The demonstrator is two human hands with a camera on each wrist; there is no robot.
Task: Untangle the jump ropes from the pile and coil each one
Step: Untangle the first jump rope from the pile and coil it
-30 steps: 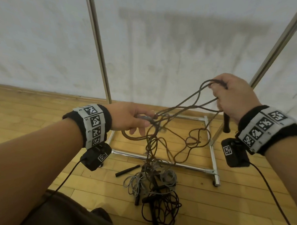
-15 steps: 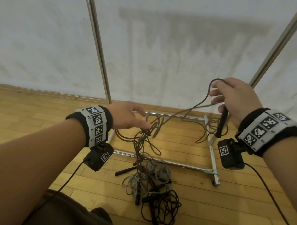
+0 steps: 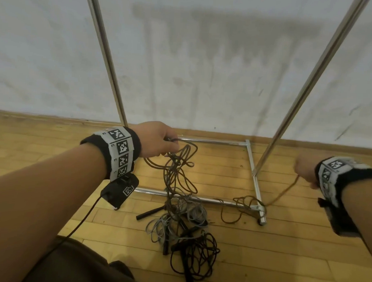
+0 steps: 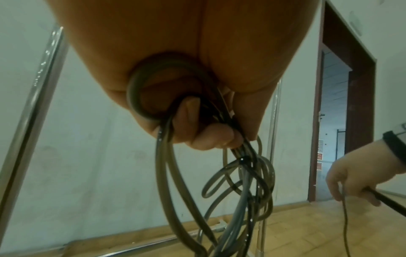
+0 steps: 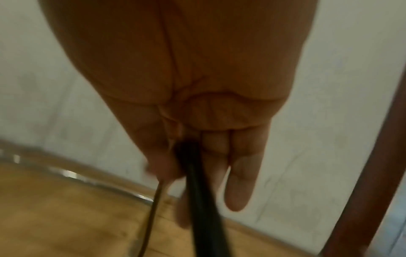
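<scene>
You're in a bare hall-like room: pale wooden strip floor point(image 3: 282, 249), scuffed white wall point(image 3: 204, 67), a chrome tubular rack frame point(image 3: 251, 162), and a dark-framed doorway point(image 4: 360, 104) opening onto a corridor.

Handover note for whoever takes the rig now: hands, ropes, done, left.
Left hand: grips a bunch of brown rope loops, held up over the pile.
Right hand: holds a black handle with the brown rope's free run trailing down to the floor by the rack.
Pile: grey and black ropes tangled on the floor; brown rope still runs into it.
Done: one brown end pulled free.
Left: free the brown rope, coil it, then the others.
</scene>
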